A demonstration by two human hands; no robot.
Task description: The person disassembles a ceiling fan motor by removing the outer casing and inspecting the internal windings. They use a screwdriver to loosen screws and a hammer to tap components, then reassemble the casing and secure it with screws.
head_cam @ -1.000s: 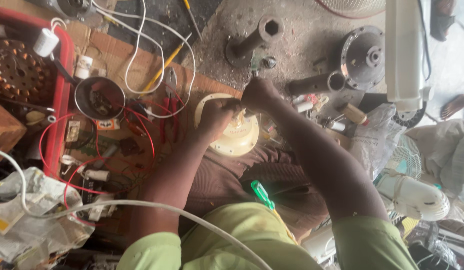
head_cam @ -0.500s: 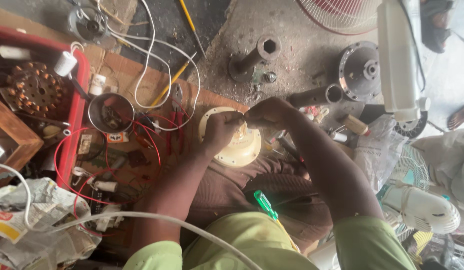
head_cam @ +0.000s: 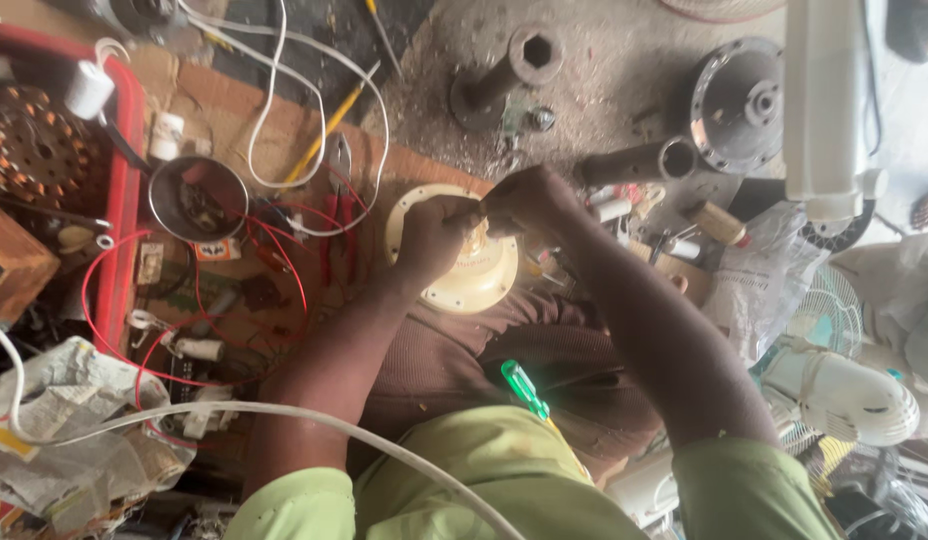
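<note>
Round cover [head_cam: 462,280] is cream, tray [head_cam: 119,200] & thin wires [head_cam: 284,250] red, screwdriver handle [head_cam: 522,387] bright green, sleeves [head_cam: 744,490] light green.

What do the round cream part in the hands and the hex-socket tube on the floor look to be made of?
Cream round housing: likely moulded plastic, going by its smooth, even, matt colour. Socket tube: looks like steel or iron, being dull grey-brown and rough, maybe rusty.

At the centre of the frame, the left hand [head_cam: 432,232] and right hand [head_cam: 529,200] close together over a cream round fan-motor housing [head_cam: 464,275] resting on the lap. A green-handled screwdriver [head_cam: 524,389] lies lower down (on the brown cloth). A red tray [head_cam: 119,200] sits at upper left, beside a small metal bowl [head_cam: 197,197].
</note>
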